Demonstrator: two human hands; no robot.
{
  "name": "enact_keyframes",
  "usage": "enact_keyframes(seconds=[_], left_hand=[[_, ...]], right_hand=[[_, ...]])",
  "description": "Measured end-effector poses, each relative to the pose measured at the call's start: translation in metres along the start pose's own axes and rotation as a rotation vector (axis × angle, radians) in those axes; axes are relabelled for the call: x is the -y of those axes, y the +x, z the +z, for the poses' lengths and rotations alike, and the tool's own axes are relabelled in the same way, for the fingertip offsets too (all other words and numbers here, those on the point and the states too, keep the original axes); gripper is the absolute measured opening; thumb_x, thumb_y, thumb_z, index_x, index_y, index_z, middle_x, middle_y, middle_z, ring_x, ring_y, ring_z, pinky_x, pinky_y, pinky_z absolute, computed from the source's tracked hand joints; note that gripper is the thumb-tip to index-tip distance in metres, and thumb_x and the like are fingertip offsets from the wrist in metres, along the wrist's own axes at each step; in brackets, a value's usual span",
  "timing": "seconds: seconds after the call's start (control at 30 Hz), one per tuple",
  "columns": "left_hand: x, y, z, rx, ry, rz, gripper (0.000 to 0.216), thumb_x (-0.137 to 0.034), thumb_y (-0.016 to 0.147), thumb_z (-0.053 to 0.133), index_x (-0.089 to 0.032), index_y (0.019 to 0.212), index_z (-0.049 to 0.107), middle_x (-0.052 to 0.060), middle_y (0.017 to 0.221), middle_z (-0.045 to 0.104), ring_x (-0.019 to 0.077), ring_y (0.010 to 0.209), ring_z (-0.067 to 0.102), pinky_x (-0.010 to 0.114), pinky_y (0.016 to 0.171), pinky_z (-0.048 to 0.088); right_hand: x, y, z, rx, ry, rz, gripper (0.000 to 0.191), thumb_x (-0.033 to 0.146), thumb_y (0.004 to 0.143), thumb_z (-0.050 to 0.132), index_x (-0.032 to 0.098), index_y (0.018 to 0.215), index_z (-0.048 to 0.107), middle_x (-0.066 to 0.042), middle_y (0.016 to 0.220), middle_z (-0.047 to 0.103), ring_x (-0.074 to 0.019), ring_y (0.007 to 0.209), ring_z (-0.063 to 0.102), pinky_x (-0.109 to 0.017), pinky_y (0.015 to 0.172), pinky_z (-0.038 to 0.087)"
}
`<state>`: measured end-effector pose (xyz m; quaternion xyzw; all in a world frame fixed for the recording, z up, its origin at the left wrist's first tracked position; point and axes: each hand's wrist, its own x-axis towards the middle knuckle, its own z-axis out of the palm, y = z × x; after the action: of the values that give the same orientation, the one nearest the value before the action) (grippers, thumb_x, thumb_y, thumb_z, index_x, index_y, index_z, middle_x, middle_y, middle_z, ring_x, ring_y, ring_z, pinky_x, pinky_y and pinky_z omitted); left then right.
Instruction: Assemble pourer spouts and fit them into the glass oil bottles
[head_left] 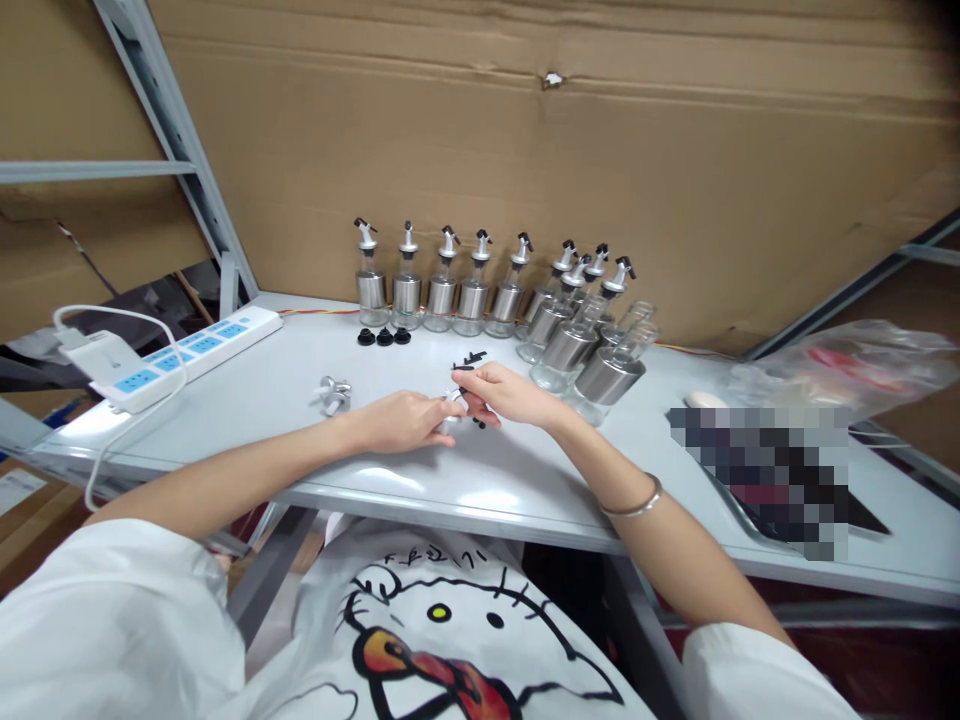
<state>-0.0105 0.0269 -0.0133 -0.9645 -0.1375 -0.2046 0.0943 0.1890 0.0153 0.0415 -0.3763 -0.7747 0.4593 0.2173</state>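
My left hand (409, 421) is closed on a silver pourer spout (452, 398), which shows only in part between the fingers. From the right, my right hand (514, 394) meets it, thumb and fingers pinched at the spout's top on what looks like a small black flap. Small black flap pieces (474, 357) lie on the table just beyond the right fingertips. Left of my left hand rest loose silver spouts (335, 394). Three black stoppers (385, 337) sit in a row farther back.
Several glass-and-steel bottles with spouts (472, 298) line the back. At their right, bottles without spouts (611, 375) stand near my right forearm. A power strip (187, 358) with a white cable lies left. A plastic bag (847, 365) and a blurred-out dark item (765, 470) are right.
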Motion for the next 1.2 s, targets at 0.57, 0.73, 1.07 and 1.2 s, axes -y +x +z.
enact_keyframes(seconds=[0.57, 0.73, 1.07, 1.2], left_hand=[[0.004, 0.003, -0.013, -0.228, -0.089, 0.059, 0.026, -0.038, 0.101, 0.035, -0.018, 0.117, 0.037, 0.001, 0.082, 0.071, 0.0084, 0.051, 0.06, 0.021, 0.057, 0.047], [0.002, 0.005, -0.016, -0.255, -0.051, 0.108, 0.028, -0.039, 0.101, 0.031, -0.017, 0.116, 0.038, 0.002, 0.077, 0.07, 0.011, 0.052, 0.062, 0.022, 0.055, 0.047], [0.004, 0.001, -0.011, -0.191, -0.086, 0.112, 0.03, -0.042, 0.1, 0.035, -0.017, 0.116, 0.04, 0.004, 0.084, 0.071, 0.0129, 0.062, 0.066, 0.024, 0.062, 0.05], [0.004, 0.001, -0.012, -0.216, -0.071, 0.123, 0.03, -0.04, 0.101, 0.032, -0.017, 0.119, 0.036, 0.004, 0.083, 0.071, 0.0136, 0.059, 0.065, 0.025, 0.061, 0.05]], right_hand=[[-0.01, 0.004, -0.002, 0.201, 0.811, -0.022, 0.025, 0.02, 0.086, 0.052, 0.009, 0.104, 0.065, -0.004, 0.076, 0.062, -0.0119, 0.066, 0.056, -0.028, 0.065, 0.049], [-0.009, 0.005, 0.0, 0.197, 0.836, 0.022, 0.024, 0.012, 0.08, 0.045, 0.01, 0.095, 0.063, -0.002, 0.069, 0.06, -0.0109, 0.061, 0.055, -0.026, 0.064, 0.048], [-0.012, 0.006, 0.002, 0.226, 0.815, 0.018, 0.023, 0.013, 0.077, 0.044, 0.011, 0.091, 0.062, -0.004, 0.079, 0.063, -0.011, 0.063, 0.057, -0.026, 0.068, 0.05], [-0.013, 0.006, 0.002, 0.206, 0.867, 0.033, 0.022, 0.013, 0.08, 0.046, 0.012, 0.095, 0.063, -0.002, 0.074, 0.061, -0.0111, 0.062, 0.054, -0.027, 0.07, 0.05]])
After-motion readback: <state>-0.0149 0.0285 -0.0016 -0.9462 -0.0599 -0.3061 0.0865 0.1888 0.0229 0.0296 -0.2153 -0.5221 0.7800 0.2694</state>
